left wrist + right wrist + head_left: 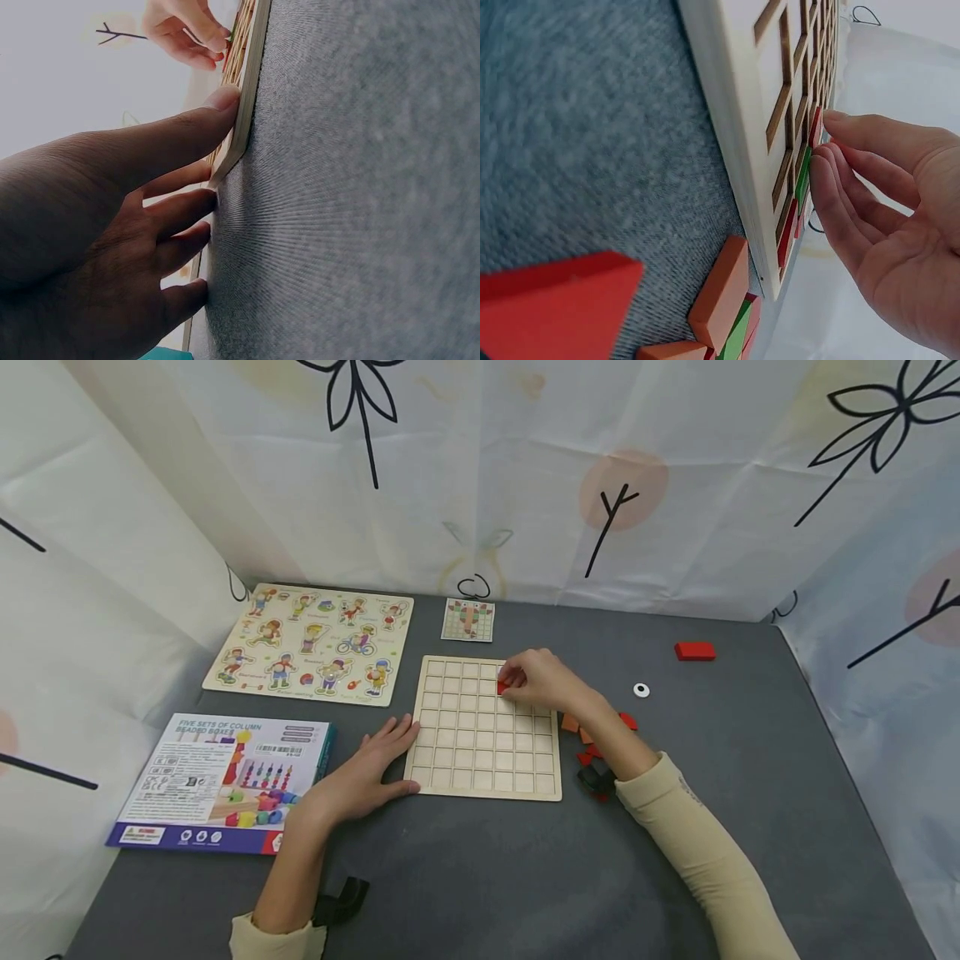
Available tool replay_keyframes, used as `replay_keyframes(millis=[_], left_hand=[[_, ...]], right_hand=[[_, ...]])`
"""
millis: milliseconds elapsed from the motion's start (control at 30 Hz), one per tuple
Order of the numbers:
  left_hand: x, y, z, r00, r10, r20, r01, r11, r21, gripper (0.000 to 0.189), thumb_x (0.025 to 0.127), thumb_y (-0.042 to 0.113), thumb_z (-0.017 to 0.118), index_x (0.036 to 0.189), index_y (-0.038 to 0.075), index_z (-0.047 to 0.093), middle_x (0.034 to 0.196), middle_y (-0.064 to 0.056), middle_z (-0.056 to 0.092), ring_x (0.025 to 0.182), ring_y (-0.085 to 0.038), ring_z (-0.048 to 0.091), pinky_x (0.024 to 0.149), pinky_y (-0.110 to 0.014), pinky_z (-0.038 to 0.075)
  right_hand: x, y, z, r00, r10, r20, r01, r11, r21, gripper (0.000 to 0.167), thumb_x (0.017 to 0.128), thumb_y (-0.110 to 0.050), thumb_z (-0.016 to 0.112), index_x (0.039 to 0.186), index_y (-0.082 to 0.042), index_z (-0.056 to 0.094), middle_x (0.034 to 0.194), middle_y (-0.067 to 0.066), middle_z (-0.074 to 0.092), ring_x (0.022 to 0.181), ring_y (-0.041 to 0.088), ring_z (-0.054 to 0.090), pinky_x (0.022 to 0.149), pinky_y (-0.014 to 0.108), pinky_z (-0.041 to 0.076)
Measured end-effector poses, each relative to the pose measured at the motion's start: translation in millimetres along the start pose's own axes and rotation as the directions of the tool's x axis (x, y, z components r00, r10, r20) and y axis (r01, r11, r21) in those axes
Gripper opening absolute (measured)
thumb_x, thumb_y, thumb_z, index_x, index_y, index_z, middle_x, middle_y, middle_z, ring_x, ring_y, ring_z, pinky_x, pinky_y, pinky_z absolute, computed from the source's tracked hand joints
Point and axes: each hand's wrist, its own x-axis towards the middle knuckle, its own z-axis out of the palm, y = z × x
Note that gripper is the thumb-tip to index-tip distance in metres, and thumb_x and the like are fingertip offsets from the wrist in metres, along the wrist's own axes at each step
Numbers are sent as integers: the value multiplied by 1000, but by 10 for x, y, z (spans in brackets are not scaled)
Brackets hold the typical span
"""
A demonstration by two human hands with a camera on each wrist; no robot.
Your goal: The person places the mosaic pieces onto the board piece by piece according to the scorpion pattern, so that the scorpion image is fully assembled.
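Note:
A pale wooden grid board (463, 740) lies flat on the dark grey cloth. Over its upper part my right hand (543, 681) pinches a small red tile (501, 688) between thumb and fingers, right at the grid cells. In the right wrist view, a green tile (803, 178) and another red tile (787, 234) sit in cells along the same row. My left hand (367, 777) rests at the board's left edge, fingers extended, its thumb touching the rim in the left wrist view. Part of the top row is hidden behind my right hand.
Loose orange tiles (570, 723) and red tiles (628, 721) lie right of the board, partly under my right forearm. A small pattern card (467, 619) lies behind the board. Left are a picture puzzle (300, 643) and a printed box (225, 777); far right, a red block (695, 651) and white ring (641, 690).

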Motion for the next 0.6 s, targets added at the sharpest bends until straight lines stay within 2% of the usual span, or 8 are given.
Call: replay_keyframes(millis=[167, 333, 600], left_hand=[[6, 31, -1, 1000, -20, 7, 20, 999, 33, 90, 102, 27, 78, 171, 2, 27, 181, -22, 17, 170, -50, 7, 131, -78, 7], [7, 14, 6, 1000, -17, 6, 17, 1000, 24, 90, 101, 26, 78, 171, 2, 27, 181, -22, 17, 170, -50, 7, 131, -78, 6], [4, 9, 7, 1000, -16, 5, 16, 1000, 27, 90, 102, 27, 78, 171, 2, 27, 181, -22, 18, 170, -50, 7, 132, -77, 6]], right_hand=[[-33, 28, -13, 1000, 1, 9, -1, 999, 36, 21, 97, -8, 80, 116, 1, 80, 109, 15, 82, 97, 24, 79, 88, 38, 67], [-103, 74, -29, 1000, -5, -18, 6, 998, 70, 23, 96, -7, 81, 117, 1, 80, 109, 15, 83, 98, 25, 80, 90, 38, 67], [-311, 210, -120, 998, 10, -59, -4, 995, 100, 24, 96, -8, 81, 119, 0, 79, 108, 14, 82, 97, 25, 79, 89, 41, 67]])
